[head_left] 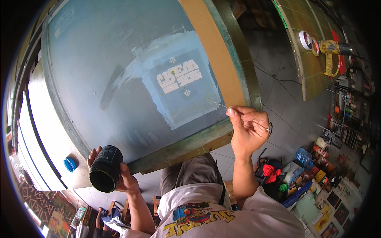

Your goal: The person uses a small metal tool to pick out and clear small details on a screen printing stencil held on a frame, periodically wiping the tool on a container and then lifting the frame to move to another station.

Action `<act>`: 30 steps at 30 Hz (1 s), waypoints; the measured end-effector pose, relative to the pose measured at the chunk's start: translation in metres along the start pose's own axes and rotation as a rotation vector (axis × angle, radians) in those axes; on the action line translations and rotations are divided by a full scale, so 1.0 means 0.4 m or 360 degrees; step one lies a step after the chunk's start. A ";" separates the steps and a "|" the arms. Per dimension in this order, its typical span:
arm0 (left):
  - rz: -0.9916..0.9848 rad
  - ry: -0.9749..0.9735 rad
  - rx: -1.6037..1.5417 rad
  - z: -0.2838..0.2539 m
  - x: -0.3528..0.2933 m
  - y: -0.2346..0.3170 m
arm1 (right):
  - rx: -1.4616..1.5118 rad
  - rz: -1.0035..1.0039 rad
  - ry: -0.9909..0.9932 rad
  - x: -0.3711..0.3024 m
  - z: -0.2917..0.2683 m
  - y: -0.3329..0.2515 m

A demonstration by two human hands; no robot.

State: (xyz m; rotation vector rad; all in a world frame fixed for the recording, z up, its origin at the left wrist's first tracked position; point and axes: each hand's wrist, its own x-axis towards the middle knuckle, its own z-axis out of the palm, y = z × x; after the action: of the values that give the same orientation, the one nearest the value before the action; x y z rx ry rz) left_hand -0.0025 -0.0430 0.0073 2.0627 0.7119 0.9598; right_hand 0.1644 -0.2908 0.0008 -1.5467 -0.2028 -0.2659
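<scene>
My left hand (126, 178) is wrapped around a dark, open-mouthed jar (104, 168), tilted beside the near left corner of a screen printing frame (186, 144). Between the thumb and fingers of my right hand (250, 129) is a thin, pointed stick-like tool (218, 104); whether it is a fine brush I cannot tell. Its tip lies over the lower right part of a light blue patch (178, 113) on the blue mesh (99, 55). Pale block lettering (178, 75) stands in that patch, with a small round cross mark above and below. Small yellow-green specks dot the area.
A blue lid (70, 163) lies on the pale surface left of the frame. Brown tape (216, 47) runs along the mesh's right side. On a board at the far right sit a yellow heat gun (330, 53) and tape rolls (305, 39). Clutter with bottles (303, 156) covers the lower right floor.
</scene>
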 end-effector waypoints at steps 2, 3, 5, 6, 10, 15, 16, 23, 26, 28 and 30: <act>-0.0012 0.0010 -0.0007 0.002 -0.001 0.000 | -0.0037 -0.0019 -0.0032 0.005 0.002 -0.001; -0.0024 0.0017 -0.0013 0.004 -0.003 -0.001 | -0.0056 -0.0026 -0.0048 0.006 0.003 -0.001; -0.0030 0.0023 -0.0013 0.006 -0.003 0.000 | -0.0045 -0.0011 -0.0047 0.007 0.006 0.001; -0.0025 0.0023 -0.0007 0.006 -0.002 0.001 | -0.0038 -0.0004 -0.0047 0.007 0.007 0.002; -0.0031 0.0025 0.0000 0.007 -0.002 0.002 | -0.0069 -0.0022 -0.0064 0.009 0.008 0.003; -0.0014 0.0011 0.0042 0.004 0.001 0.004 | -0.0069 -0.0018 -0.0068 0.009 0.008 0.003; -0.0011 0.0008 0.0045 0.005 0.002 0.004 | -0.0060 -0.0007 -0.0056 0.008 0.009 0.002; 0.0005 -0.0018 0.0049 0.001 0.000 0.000 | -0.0097 -0.0029 -0.0054 0.005 0.011 0.000; 0.0010 -0.0033 0.0048 -0.001 0.001 -0.001 | -0.0098 -0.0033 -0.0064 0.007 0.013 0.001; -0.0004 -0.0017 0.0037 0.003 0.001 0.004 | -0.0097 -0.0034 -0.0071 0.007 0.012 0.002; -0.0008 -0.0018 0.0040 0.003 0.000 0.003 | -0.0088 -0.0036 -0.0076 0.004 0.009 0.005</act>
State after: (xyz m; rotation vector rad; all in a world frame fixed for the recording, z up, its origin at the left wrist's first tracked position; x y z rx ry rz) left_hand -0.0014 -0.0442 0.0078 2.0856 0.7260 0.9402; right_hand 0.1669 -0.2874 -0.0007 -1.6072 -0.2522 -0.2542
